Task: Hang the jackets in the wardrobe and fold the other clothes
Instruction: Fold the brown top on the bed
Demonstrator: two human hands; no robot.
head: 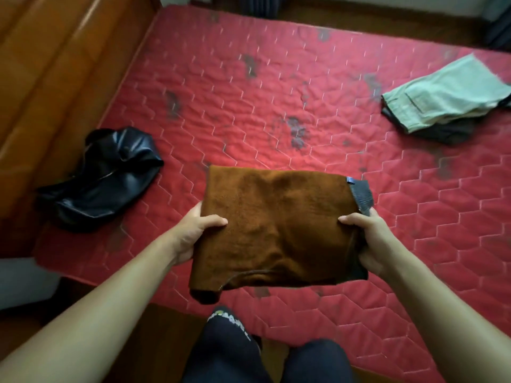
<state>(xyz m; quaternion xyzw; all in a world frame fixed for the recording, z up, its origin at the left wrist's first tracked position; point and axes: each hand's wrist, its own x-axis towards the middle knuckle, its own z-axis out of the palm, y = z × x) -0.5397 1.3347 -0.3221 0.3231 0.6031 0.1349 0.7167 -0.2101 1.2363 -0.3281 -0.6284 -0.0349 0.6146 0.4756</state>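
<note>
I hold a folded brown garment [279, 230] flat above the near edge of the red mattress [276, 92]. My left hand [193, 233] grips its left side with the thumb on top. On its right side my right hand [367, 239] grips it the same way, near a dark ribbed cuff at the corner. A crumpled black shiny jacket [102, 178] lies on the mattress at the left. At the right edge, folded pale green trousers [448, 95] rest on a dark folded garment [445, 134].
A wooden headboard [47, 78] runs along the left side of the bed. My legs in dark trousers [265, 355] stand at the bed's near edge. Dark curtains hang at the far wall.
</note>
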